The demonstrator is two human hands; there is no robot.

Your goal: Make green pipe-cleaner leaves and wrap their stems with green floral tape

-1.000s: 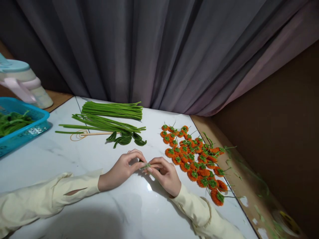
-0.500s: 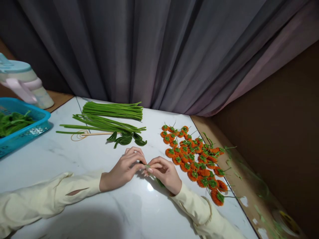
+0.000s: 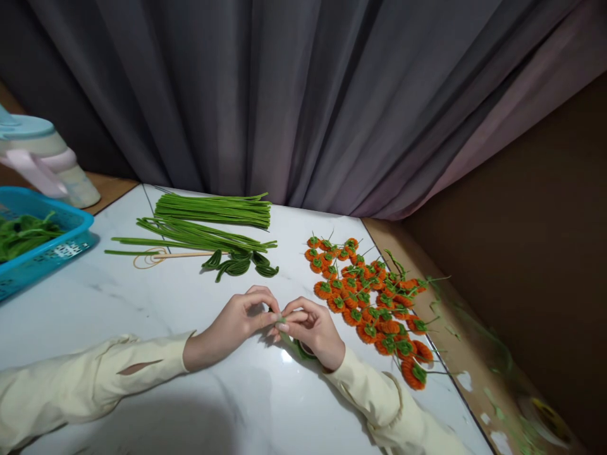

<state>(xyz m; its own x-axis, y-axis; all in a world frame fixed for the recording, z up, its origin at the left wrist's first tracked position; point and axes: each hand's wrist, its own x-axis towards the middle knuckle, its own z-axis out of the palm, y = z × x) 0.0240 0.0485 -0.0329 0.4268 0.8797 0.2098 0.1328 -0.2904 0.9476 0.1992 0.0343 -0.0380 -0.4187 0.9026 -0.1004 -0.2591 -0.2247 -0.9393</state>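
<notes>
Fingertips of my left hand (image 3: pixel 237 328) and my right hand (image 3: pixel 315 332) meet above the white table, both closed in a pinch. Between them is a small pale green strip (image 3: pixel 281 320), which looks like floral tape. It runs down under my right palm to a green, ring-shaped roll (image 3: pixel 303 349), mostly hidden by the hand. A dark bit shows at my left fingertips, too small to name. Just beyond the hands lie several dark green pipe-cleaner leaves (image 3: pixel 239 263). To the right spread many orange pipe-cleaner persimmons (image 3: pixel 353 299) with green caps and stems.
Bundles of green pipe cleaners (image 3: pixel 213 210) lie at the back of the table (image 3: pixel 190 404). A thin wooden stick (image 3: pixel 184 255) and a rubber band (image 3: pixel 145 259) are near them. At left stand a blue basket (image 3: pixel 47 253) with green pieces and a bottle (image 3: pixel 42 158). A grey curtain (image 3: pixel 237 95) hangs behind.
My left hand has shifted slightly down and left, its fingers more bent. More of the green roll shows under my right hand. The other things stay in place.
</notes>
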